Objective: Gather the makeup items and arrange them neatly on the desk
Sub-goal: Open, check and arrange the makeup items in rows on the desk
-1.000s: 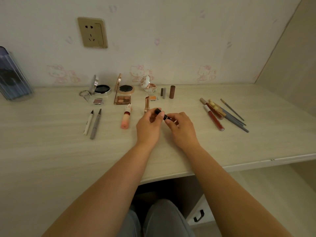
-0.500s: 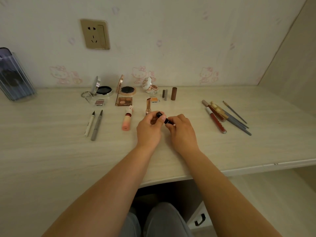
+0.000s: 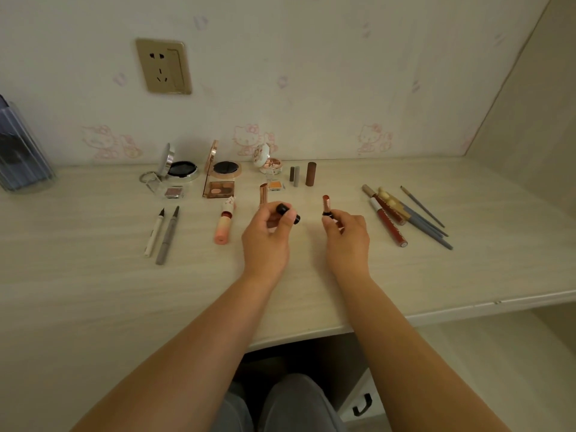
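Note:
My left hand [image 3: 268, 236] grips a black lipstick cap [image 3: 288, 213] above the middle of the desk [image 3: 93, 291]. My right hand [image 3: 347, 238] holds the uncapped lipstick [image 3: 326, 205] upright, its reddish tip exposed. The two hands are apart. Behind them lie makeup items in rows: two open compacts [image 3: 182, 171] [image 3: 226, 169], an eyeshadow palette [image 3: 219, 189], a rose-gold tube [image 3: 263, 194], a pink lip tube [image 3: 225, 224], two pens [image 3: 162, 233]. Lip glosses and brushes [image 3: 408, 215] lie to the right.
A small round compact [image 3: 268, 162], an orange pan [image 3: 276, 185] and three short standing sticks [image 3: 304, 174] sit near the wall. A translucent blue container [image 3: 21, 154] stands at the far left. A wall socket [image 3: 163, 67] is above. The desk's front edge runs below my forearms; a drawer handle [image 3: 362, 405] shows underneath.
My hands were together on a closed lipstick. They have pulled apart: the cap stays in the left hand, the lipstick body with exposed tip has moved right in the right hand.

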